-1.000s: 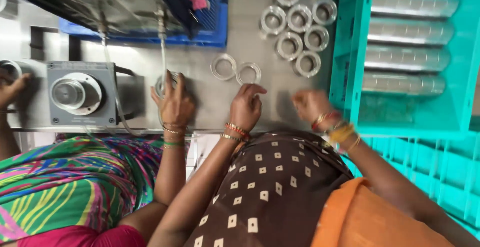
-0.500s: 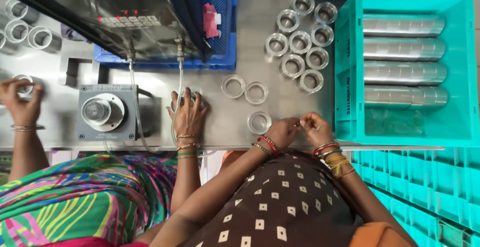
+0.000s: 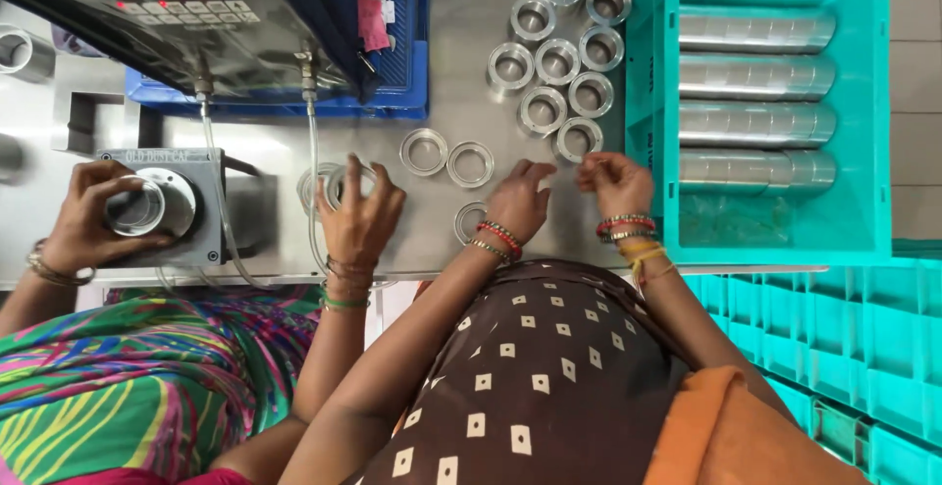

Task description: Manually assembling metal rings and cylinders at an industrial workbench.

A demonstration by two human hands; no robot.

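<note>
A steel table (image 3: 461, 14) carries loose metal rings (image 3: 554, 58) beside a teal crate (image 3: 756, 240) of stacked tubes. The left hand (image 3: 517, 201) hovers spread and empty over one ring (image 3: 469, 220) — the right hand (image 3: 616, 181) pinches loosely, its contents unclear.

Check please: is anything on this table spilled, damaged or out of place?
Nothing stands out. The metal rings stand in a neat cluster, the steel tubes lie parallel in the teal crate, and two loose rings lie flat near the left hand. No spill or damage shows.
</note>
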